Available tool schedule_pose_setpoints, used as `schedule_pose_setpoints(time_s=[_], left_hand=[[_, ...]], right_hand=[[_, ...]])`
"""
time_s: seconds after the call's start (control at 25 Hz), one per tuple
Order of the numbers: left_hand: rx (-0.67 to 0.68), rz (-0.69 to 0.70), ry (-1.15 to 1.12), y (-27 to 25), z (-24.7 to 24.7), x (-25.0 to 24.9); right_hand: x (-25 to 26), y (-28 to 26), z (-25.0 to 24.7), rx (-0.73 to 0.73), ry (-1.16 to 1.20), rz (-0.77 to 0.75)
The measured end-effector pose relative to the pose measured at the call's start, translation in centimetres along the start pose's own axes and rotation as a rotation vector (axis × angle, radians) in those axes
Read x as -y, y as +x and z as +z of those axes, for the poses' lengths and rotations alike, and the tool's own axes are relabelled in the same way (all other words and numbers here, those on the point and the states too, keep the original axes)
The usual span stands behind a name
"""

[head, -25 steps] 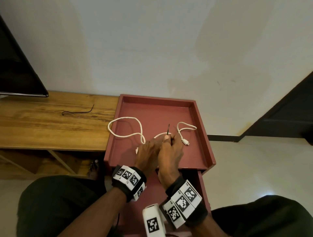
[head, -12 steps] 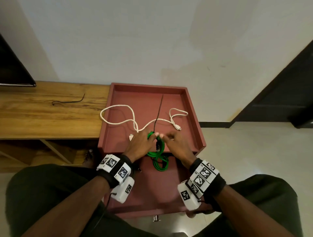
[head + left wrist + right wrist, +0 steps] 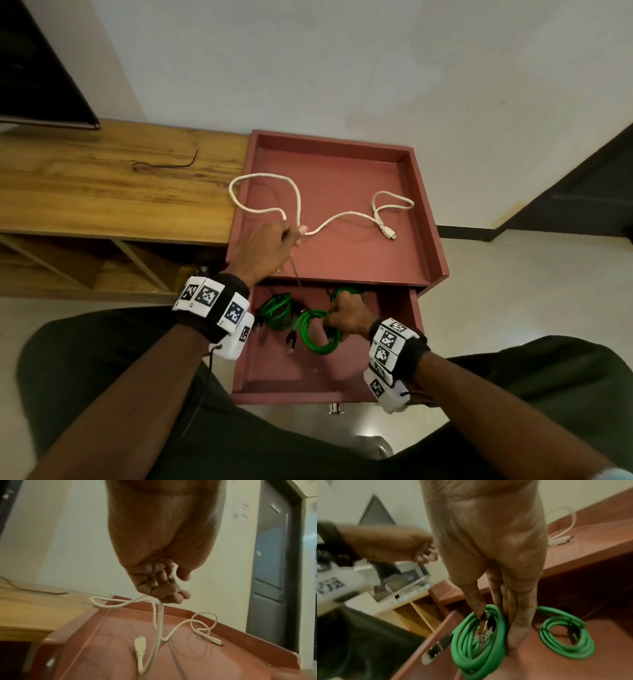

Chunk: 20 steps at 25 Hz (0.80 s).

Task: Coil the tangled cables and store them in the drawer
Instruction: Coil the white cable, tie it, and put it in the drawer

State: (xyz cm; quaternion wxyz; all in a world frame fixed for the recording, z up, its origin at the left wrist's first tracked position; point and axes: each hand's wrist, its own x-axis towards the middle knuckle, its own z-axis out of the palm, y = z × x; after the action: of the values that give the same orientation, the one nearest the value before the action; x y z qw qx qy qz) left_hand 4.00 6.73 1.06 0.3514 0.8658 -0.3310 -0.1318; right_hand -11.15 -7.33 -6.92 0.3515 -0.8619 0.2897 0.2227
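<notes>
A white USB cable (image 3: 346, 214) lies in loose loops on the red cabinet's top tray (image 3: 342, 171). My left hand (image 3: 293, 236) pinches it near its middle; in the left wrist view the fingers (image 3: 169, 595) lift the white cable (image 3: 158, 626) while both plugs rest on the tray. A thin dark strand hangs below that hand. My right hand (image 3: 337, 313) grips a coiled green cable (image 3: 317, 330) low inside the open drawer (image 3: 308, 377). In the right wrist view the green coil (image 3: 471, 642) hangs from my fingers (image 3: 517, 631). A second green coil (image 3: 565, 632) lies on the drawer floor.
A wooden side table (image 3: 102, 198) stands left of the cabinet, with a thin black wire (image 3: 164, 166) on it and a dark screen (image 3: 37, 68) above. A dark door (image 3: 582, 192) is at the right. My legs flank the drawer front and its metal knob (image 3: 334, 407).
The hands have parted. My right hand has carried the green coil down into the drawer. My left hand has moved up onto the tray and taken hold of the white cable.
</notes>
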Motion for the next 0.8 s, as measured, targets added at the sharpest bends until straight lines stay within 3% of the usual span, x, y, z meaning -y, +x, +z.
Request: schedule_pose_setpoints(time_s=[0.16,0.24,0.4,0.48,0.68,0.8], left_hand=[[-0.111,-0.062,0.053,-0.1,-0.7,1.4],[-0.124,-0.155,0.021,0.7,-1.6,2.8],[-0.116,-0.208,0.046,2.7,-2.8,4.2],[-0.071,-0.227,0.070,3.4,-2.8,4.6],[0.021,-0.232,0.208,3.9,-2.5,4.5],[0.041,-0.237,0.251,3.7,-2.4,3.4]], right_hand=[[0.7,3.8,5.7,0.182,-0.222,-0.022],[1.3,5.0,8.8,0.200,-0.160,-0.011],[1.9,6.6,12.3,0.241,-0.092,0.053],[3.1,6.0,11.4,0.251,-0.046,0.068],[5.5,4.7,4.7,0.253,0.074,-0.085],[6.6,3.9,-0.5,0.080,0.349,-0.068]])
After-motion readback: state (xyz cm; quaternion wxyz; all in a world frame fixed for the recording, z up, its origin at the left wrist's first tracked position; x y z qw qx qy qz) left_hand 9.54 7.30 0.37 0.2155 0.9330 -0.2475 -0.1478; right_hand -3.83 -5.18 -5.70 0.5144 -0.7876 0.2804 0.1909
